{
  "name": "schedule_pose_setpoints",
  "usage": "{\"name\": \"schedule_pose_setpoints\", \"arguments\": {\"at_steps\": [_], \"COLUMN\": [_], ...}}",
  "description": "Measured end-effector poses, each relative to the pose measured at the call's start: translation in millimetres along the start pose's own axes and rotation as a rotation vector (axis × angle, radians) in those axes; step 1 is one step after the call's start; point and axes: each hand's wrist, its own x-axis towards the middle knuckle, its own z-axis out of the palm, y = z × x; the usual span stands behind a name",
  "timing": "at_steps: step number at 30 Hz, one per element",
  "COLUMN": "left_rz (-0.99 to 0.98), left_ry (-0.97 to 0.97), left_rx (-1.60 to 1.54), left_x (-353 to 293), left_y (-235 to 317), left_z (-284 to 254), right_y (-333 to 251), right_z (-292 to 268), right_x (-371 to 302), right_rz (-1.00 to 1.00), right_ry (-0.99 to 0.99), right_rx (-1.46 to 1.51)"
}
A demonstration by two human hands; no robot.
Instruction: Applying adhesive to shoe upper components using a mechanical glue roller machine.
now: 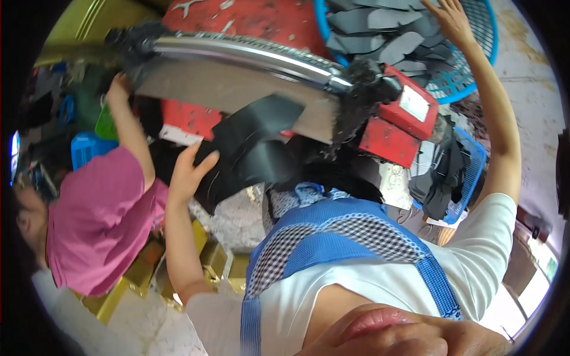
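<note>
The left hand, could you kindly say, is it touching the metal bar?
Apart: the head view shows a red panel between left hand and metal bar.

Long silver roller of glossy metal (237, 56), black curved sheet with soft sheen (267, 113) (leather-like in look), round blue basket of smooth plastic (488, 41), scuffed red-painted box (389, 142)

Left fingers (206, 162) at edge of black sheet (252, 123); right fingers (436, 10) spread over blue basket (488, 37) of grey pieces (389, 19).
</note>
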Motion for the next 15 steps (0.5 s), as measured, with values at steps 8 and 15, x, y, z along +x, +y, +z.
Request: {"name": "schedule_pose_setpoints", "arguments": {"at_steps": [8, 15], "left_rz": [-0.069, 0.05], "left_ry": [-0.051, 0.033], "left_rx": [-0.199, -0.291], "left_x": [26, -56], "left_y": [27, 14], "left_z": [-2, -31], "right_y": [-131, -176], "right_z": [125, 112], "right_x": [143, 190], "right_rz": [0.164, 0.083], "right_ry": [-0.692, -0.864], "right_rx": [0.693, 0.643]}}
